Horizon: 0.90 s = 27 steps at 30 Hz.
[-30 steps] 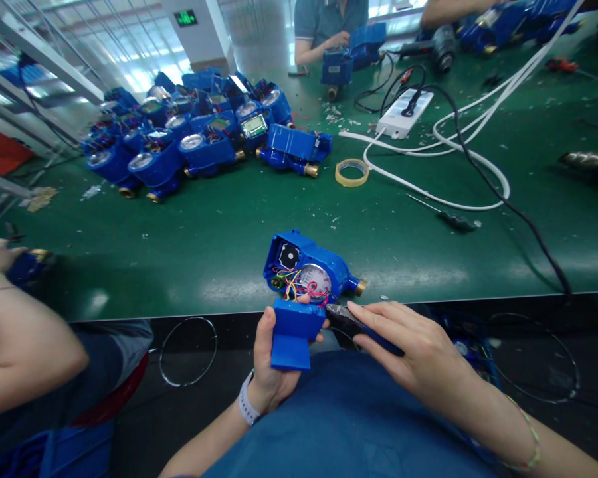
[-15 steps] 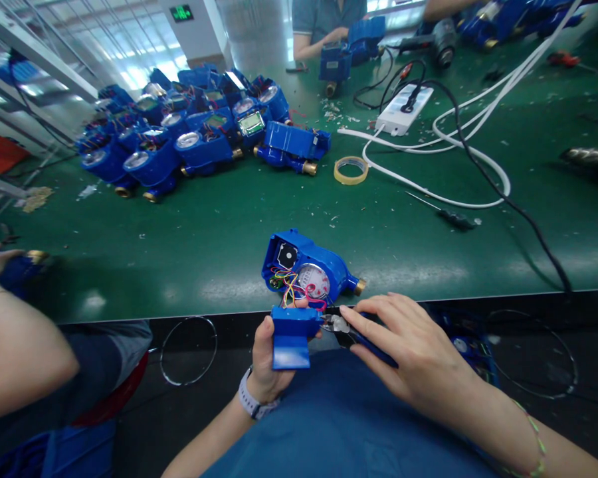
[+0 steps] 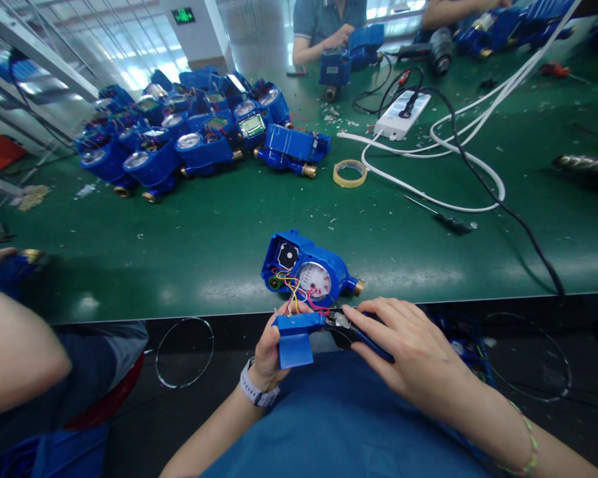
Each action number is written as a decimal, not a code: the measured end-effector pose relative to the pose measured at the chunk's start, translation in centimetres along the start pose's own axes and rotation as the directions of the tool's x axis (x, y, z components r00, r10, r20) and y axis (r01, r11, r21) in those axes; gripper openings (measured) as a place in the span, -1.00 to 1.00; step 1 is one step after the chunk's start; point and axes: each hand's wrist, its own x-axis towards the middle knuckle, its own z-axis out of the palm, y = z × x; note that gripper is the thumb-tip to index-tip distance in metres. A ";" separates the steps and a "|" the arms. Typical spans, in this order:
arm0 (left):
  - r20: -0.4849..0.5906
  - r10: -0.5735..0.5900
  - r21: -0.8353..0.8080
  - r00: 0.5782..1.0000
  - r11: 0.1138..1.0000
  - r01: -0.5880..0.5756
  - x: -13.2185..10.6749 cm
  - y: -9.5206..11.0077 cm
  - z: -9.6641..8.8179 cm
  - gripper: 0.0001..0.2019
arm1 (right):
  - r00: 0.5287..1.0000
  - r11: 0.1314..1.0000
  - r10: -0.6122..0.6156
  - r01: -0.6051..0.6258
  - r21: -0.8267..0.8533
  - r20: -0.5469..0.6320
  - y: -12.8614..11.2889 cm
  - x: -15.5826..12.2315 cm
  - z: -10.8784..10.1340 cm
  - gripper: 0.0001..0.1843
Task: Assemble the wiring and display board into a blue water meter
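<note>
My left hand point(image 3: 269, 352) grips a blue plastic cover point(image 3: 296, 348) at the table's front edge, its flap hanging down. Coloured wires run from the cover to an opened blue water meter point(image 3: 335, 265) lying on the table, its round dial point(image 3: 315, 280) facing up and a brass end pointing right. My right hand point(image 3: 403, 338) is closed around dark-handled cutting pliers point(image 3: 366, 337). The pliers' jaws are at the cover's right end, by the red and black wires. Whether they touch a wire is too small to tell.
Several blue meters point(image 3: 189, 136) are heaped at the back left. A tape roll point(image 3: 349, 174), a screwdriver point(image 3: 451, 222) and a power strip point(image 3: 403, 114) with looping cables lie further right. Co-workers' arms point(image 3: 20, 352) show at the left and far side.
My left hand has tilted the blue cover and shifted it slightly right. The pliers have moved only a little with it; the meter stays in place.
</note>
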 end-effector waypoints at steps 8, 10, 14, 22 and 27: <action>0.027 0.068 0.054 0.997 0.996 -0.070 0.8 -0.5 0.6 -0.44 | 1.000 0.999 0.023 -0.023 -0.035 -0.001 0.1 -0.5 -0.7 -0.59; 0.069 0.070 0.071 0.995 0.995 -0.075 0.8 -0.6 0.8 -0.46 | 1.000 0.999 0.025 -0.025 -0.048 -0.014 0.1 -0.6 -0.7 -0.60; 0.110 0.061 0.073 0.992 0.995 -0.069 0.8 -1.0 0.9 -0.47 | 0.999 0.994 0.023 -0.026 -0.104 -0.029 0.0 -0.7 -0.7 -0.58; 0.214 0.107 0.068 0.971 0.990 -0.124 1.1 -1.8 -0.1 -0.50 | 0.999 0.988 -0.001 -0.006 -0.154 -0.042 0.0 -1.0 -0.4 -0.69; 0.203 0.084 0.041 0.976 0.995 -0.094 0.9 -1.8 -0.1 -0.51 | 0.996 0.998 0.044 -0.048 -0.043 -0.077 0.7 -1.7 -1.0 -0.69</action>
